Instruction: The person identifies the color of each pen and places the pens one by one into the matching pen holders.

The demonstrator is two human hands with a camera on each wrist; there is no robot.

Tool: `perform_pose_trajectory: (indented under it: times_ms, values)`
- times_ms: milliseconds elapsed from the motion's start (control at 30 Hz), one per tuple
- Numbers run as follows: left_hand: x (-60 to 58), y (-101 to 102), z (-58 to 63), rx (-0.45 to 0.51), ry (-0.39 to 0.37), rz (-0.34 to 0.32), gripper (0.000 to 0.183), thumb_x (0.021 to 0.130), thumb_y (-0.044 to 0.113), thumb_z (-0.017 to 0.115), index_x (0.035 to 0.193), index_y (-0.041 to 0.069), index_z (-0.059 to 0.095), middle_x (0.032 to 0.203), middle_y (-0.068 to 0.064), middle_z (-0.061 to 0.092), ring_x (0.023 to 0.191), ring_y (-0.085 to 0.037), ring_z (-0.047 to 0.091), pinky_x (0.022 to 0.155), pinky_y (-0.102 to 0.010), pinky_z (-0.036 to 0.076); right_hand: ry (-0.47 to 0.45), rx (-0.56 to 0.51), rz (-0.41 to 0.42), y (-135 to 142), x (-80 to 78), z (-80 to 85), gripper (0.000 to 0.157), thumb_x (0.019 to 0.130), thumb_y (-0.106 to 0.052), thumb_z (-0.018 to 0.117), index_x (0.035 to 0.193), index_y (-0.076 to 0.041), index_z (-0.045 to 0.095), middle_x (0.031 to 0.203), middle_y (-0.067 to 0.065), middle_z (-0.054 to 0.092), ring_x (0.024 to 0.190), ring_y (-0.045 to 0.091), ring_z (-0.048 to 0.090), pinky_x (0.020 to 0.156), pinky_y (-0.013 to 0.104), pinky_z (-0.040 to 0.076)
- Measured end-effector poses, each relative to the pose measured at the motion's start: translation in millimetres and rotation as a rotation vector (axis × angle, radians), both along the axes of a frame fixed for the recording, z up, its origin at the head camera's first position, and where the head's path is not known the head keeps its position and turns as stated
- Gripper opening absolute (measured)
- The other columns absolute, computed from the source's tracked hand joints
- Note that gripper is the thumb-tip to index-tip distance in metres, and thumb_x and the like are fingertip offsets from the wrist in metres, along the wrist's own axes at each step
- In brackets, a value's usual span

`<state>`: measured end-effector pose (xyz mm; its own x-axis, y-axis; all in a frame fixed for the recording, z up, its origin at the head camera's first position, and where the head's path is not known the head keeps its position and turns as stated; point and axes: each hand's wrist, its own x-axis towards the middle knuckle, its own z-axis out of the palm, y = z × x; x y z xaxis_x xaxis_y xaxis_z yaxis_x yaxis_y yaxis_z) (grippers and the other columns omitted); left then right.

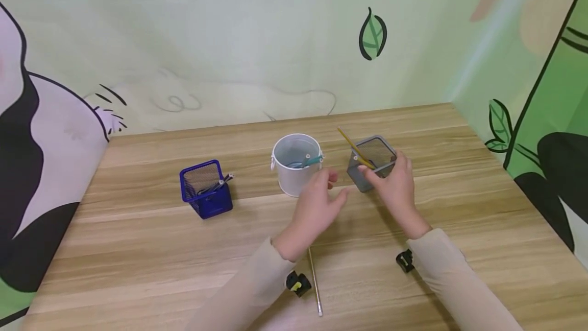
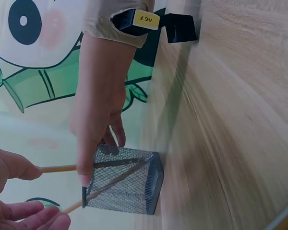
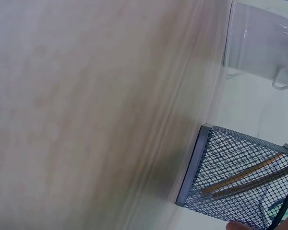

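Note:
In the head view my right hand [image 1: 396, 185] grips the rim of a grey mesh pen holder [image 1: 365, 180], thumb on the near side and fingers on the right. A yellow pencil [image 1: 351, 143] leans out over the holder's back left. Through the mesh in the right wrist view, a brown pencil [image 3: 249, 172] and a darker one [image 3: 259, 183] show slanting inside. My left hand [image 1: 317, 201] hovers in front of the white bucket [image 1: 292, 180], thumb and fingers apart with nothing between them. In the left wrist view its fingertips [image 2: 31, 170] overlap the pencils' outer ends.
Left of the bucket stands a blue mesh pen holder [image 1: 216, 203] with pencils in it. The bucket holds some pencils too. One loose pencil [image 1: 315, 282] lies on the wooden table [image 1: 151, 264] beside my left forearm. A printed wall cloth [image 1: 229, 40] rises behind.

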<state>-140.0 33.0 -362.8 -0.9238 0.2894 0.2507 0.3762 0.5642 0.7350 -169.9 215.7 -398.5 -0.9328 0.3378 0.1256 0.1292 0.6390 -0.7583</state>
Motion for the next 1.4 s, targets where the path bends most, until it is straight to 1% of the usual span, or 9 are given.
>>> perform_pose_trajectory:
  times_ms: [133, 333, 500, 567, 633, 733, 900, 1133, 1400]
  values:
    - [3.7, -6.0, -0.5, 0.000, -0.003, 0.022, 0.032, 0.086, 0.019, 0.068, 0.110, -0.001, 0.058, 0.104, -0.014, 0.064, 0.090, -0.025, 0.062, 0.078, -0.033, 0.054, 0.003, 0.005, -0.001, 0.7, -0.2, 1.1, 0.095, 0.078, -0.040, 0.075, 0.142, 0.010, 0.026, 0.136, 0.030, 0.036, 0.122, 0.042, 0.042, 0.104, 0.055, 0.038]
    - [10.8, -15.9, -6.4, -0.014, -0.020, 0.029, 0.032, 0.085, 0.018, 0.069, 0.108, -0.001, 0.058, 0.103, -0.015, 0.063, 0.088, -0.027, 0.062, 0.077, -0.035, 0.054, 0.005, 0.012, -0.005, 1.1, 0.3, 0.8, 0.095, 0.078, -0.039, 0.076, 0.142, 0.011, 0.026, 0.135, 0.030, 0.037, 0.121, 0.042, 0.042, 0.103, 0.055, 0.038]
    - [13.6, -28.5, -11.8, -0.033, -0.012, 0.071, 0.032, 0.083, 0.016, 0.071, 0.106, -0.001, 0.056, 0.099, -0.016, 0.062, 0.085, -0.028, 0.062, 0.075, -0.038, 0.054, 0.005, 0.009, -0.007, 0.6, -1.0, 0.3, 0.095, 0.078, -0.040, 0.076, 0.142, 0.010, 0.026, 0.135, 0.030, 0.037, 0.122, 0.042, 0.042, 0.104, 0.055, 0.038]
    - [13.6, -33.0, -14.4, -0.046, 0.002, 0.086, 0.031, 0.082, 0.016, 0.072, 0.103, -0.001, 0.056, 0.096, -0.016, 0.062, 0.084, -0.027, 0.061, 0.074, -0.038, 0.053, 0.003, 0.008, -0.007, 0.3, -1.4, 0.6, 0.096, 0.078, -0.041, 0.075, 0.142, 0.010, 0.026, 0.136, 0.029, 0.037, 0.122, 0.042, 0.042, 0.104, 0.054, 0.038]
    - [14.1, -36.7, -16.9, -0.056, -0.001, 0.097, 0.031, 0.081, 0.016, 0.072, 0.101, -0.001, 0.055, 0.094, -0.016, 0.060, 0.083, -0.027, 0.059, 0.074, -0.039, 0.053, 0.000, 0.005, -0.006, 0.1, -1.1, 1.1, 0.096, 0.078, -0.041, 0.076, 0.143, 0.010, 0.026, 0.136, 0.029, 0.037, 0.122, 0.041, 0.042, 0.104, 0.054, 0.038]
    - [15.7, -40.8, -20.9, -0.076, -0.018, 0.103, 0.031, 0.080, 0.015, 0.072, 0.100, -0.002, 0.055, 0.094, -0.015, 0.058, 0.084, -0.028, 0.058, 0.074, -0.040, 0.052, -0.003, 0.000, -0.007, 0.2, -0.3, 1.5, 0.096, 0.078, -0.041, 0.075, 0.143, 0.010, 0.026, 0.136, 0.029, 0.037, 0.121, 0.041, 0.042, 0.104, 0.054, 0.038]
    - [20.0, -46.1, -26.4, -0.101, -0.059, 0.110, 0.034, 0.080, 0.014, 0.072, 0.102, -0.005, 0.056, 0.097, -0.017, 0.059, 0.089, -0.030, 0.059, 0.077, -0.041, 0.052, 0.004, 0.001, -0.003, 0.1, 1.4, 1.4, 0.095, 0.079, -0.040, 0.075, 0.142, 0.011, 0.026, 0.134, 0.030, 0.038, 0.120, 0.041, 0.042, 0.102, 0.055, 0.039]
    - [25.4, -50.4, -32.5, -0.138, -0.099, 0.127, 0.035, 0.079, 0.014, 0.073, 0.102, -0.005, 0.055, 0.093, -0.018, 0.059, 0.084, -0.030, 0.060, 0.074, -0.042, 0.053, 0.001, 0.014, -0.006, -1.1, 1.5, 0.5, 0.095, 0.079, -0.039, 0.075, 0.142, 0.012, 0.025, 0.132, 0.031, 0.038, 0.118, 0.043, 0.044, 0.101, 0.055, 0.040]
    - [30.6, -50.3, -37.3, -0.167, -0.160, 0.113, 0.035, 0.079, 0.015, 0.073, 0.101, -0.005, 0.055, 0.094, -0.017, 0.058, 0.083, -0.030, 0.059, 0.074, -0.042, 0.053, -0.007, 0.005, -0.009, -0.7, 1.9, 2.0, 0.095, 0.079, -0.039, 0.075, 0.142, 0.011, 0.025, 0.134, 0.030, 0.037, 0.120, 0.043, 0.043, 0.102, 0.055, 0.039]
